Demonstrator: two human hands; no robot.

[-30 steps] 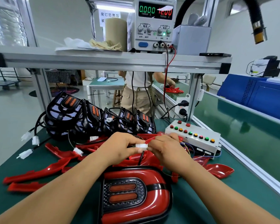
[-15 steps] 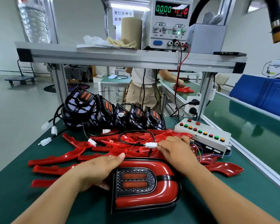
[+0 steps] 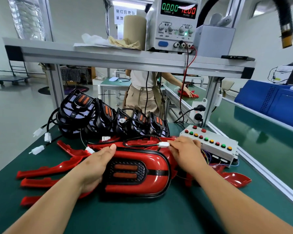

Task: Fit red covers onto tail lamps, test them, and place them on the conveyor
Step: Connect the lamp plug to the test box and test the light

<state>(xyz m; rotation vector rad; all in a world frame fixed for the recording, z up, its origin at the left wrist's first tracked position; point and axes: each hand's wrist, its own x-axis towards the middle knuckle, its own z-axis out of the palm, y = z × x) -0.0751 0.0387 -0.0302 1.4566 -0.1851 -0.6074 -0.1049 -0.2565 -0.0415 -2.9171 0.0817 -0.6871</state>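
The tail lamp (image 3: pixel 137 173), red cover already on, is lying face up on the green bench (image 3: pixel 142 217) in front of the person. The left hand (image 3: pixel 95 168), at the white connector (image 3: pixel 164 144) a second ago, is now clasping the lamp's left end, thumb across its top edge. The right hand (image 3: pixel 184 152) is still pinching that connector beside the button test box (image 3: pixel 210 142). The power supply (image 3: pixel 178 22) is showing zero current, so testing is probably still pending.
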